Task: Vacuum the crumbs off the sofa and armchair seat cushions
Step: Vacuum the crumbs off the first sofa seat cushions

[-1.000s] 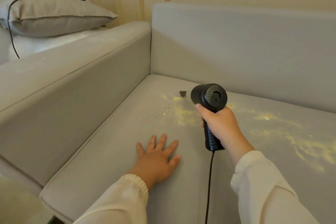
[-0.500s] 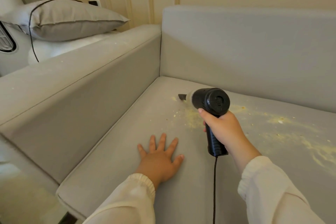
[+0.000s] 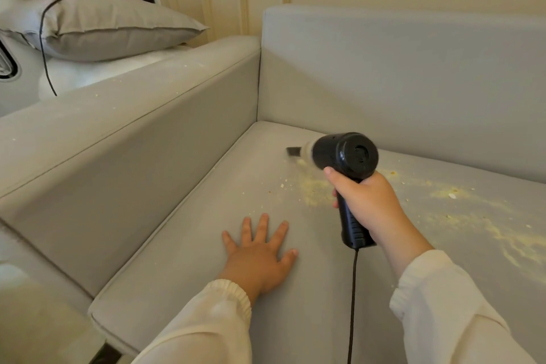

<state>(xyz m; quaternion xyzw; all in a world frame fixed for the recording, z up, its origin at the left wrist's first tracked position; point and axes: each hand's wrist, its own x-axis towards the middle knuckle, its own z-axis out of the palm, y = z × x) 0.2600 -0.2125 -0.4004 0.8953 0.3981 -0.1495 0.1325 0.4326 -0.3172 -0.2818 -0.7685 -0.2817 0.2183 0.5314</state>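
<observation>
My right hand (image 3: pixel 369 207) grips the vacuum (image 3: pixel 344 156); left hand (image 3: pixel 260 251) flat, bracing the cushion (image 3: pixel 183 245). Nozzle low, slow overlapping passes across crumbs (image 3: pixel 316 189).

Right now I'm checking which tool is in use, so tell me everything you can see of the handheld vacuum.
The handheld vacuum is small, black and pistol-shaped, seemingly glossy plastic. Its round rear cap faces the camera; a pale section leads to a dark narrow nozzle pointing left, low over the seat cushion at the edge of the yellow crumbs. The right hand grips its ribbed handle, index finger up on the body. A black cord hangs from the handle's base. Whether it is running cannot be told.
</observation>
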